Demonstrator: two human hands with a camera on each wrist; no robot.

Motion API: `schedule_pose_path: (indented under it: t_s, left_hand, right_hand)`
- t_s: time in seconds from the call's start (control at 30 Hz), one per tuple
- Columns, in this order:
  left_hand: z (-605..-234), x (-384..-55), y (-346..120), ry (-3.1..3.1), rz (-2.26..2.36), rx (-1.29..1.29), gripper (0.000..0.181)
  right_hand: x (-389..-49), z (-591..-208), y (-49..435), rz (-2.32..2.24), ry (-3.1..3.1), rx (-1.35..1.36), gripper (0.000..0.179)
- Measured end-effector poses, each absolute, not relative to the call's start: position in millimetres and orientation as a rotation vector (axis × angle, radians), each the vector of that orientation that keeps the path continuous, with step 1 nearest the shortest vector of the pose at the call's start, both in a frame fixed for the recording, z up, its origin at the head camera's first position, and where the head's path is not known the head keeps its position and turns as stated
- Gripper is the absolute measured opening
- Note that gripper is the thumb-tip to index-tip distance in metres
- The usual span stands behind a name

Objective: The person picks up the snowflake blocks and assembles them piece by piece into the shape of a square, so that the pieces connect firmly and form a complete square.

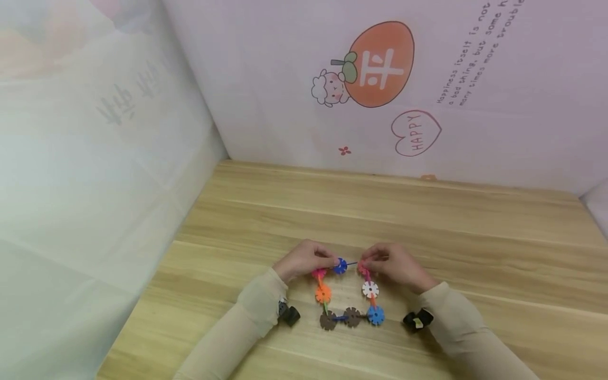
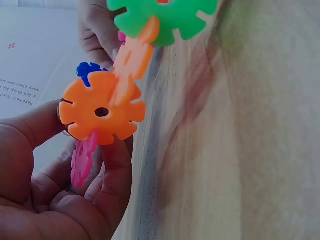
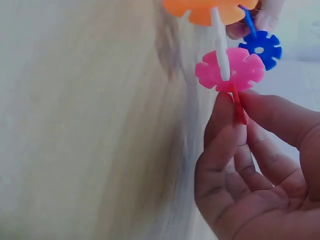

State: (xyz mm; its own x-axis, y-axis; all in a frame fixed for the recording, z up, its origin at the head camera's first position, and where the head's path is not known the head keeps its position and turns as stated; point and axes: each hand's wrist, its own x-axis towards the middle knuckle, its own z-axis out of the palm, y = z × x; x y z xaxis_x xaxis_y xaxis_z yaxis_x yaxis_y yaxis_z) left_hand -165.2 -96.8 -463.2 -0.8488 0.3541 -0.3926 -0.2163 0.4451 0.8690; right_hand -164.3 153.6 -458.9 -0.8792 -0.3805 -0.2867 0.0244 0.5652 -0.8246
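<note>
Interlocking plastic snowflake discs form a rough square ring close over the table. My left hand point(image 1: 307, 258) holds the ring's far left corner, thumb and fingers at a dark blue disc point(image 1: 340, 265) and a pink disc point(image 1: 319, 273). In the left wrist view an orange disc point(image 2: 80, 117) hides part of this grip. At the far right corner my right hand point(image 1: 391, 264) pinches a red disc point(image 3: 240, 107) between thumb and forefinger, just below a pink disc point(image 3: 245, 70). A thin edge-on blue disc point(image 1: 352, 263) spans between the dark blue disc and the right fingertips.
Nearer me, the ring continues through a white disc point(image 1: 370, 289), a light blue disc point(image 1: 376, 315), two brown discs point(image 1: 352, 316) and an orange disc. The wooden table point(image 1: 266, 211) meets a printed white backdrop point(image 1: 266, 105) behind and a pale sheet at left.
</note>
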Motion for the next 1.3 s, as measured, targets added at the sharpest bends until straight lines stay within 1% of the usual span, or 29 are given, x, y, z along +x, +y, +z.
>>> schedule_pose_path:
  t_s: [0.3,0.53,0.8,1.07,1.3]
  left_hand:
    - [-462.8,-164.8,-93.2,2.163,1.384,0.115,0.019]
    - [-463.4,-164.0,-91.7,2.170,1.358,0.116,0.019]
    - [-462.5,-164.7,-89.7,2.191,1.341,0.148,0.019]
    - [-461.1,-165.1,-84.0,2.193,1.332,0.136,0.016]
    - [-463.3,-180.5,-79.5,2.125,1.344,0.139,0.015]
  right_hand:
    - [-159.5,-451.7,162.0,-1.455,2.167,-0.176,0.029]
    - [-158.2,-453.5,163.0,-1.418,2.208,-0.148,0.024]
    - [-157.8,-455.1,162.4,-1.404,2.245,-0.223,0.023]
    - [-156.8,-454.0,163.0,-1.400,2.261,-0.199,0.022]
    - [-162.5,-457.5,167.7,-1.399,2.283,-0.209,0.026]
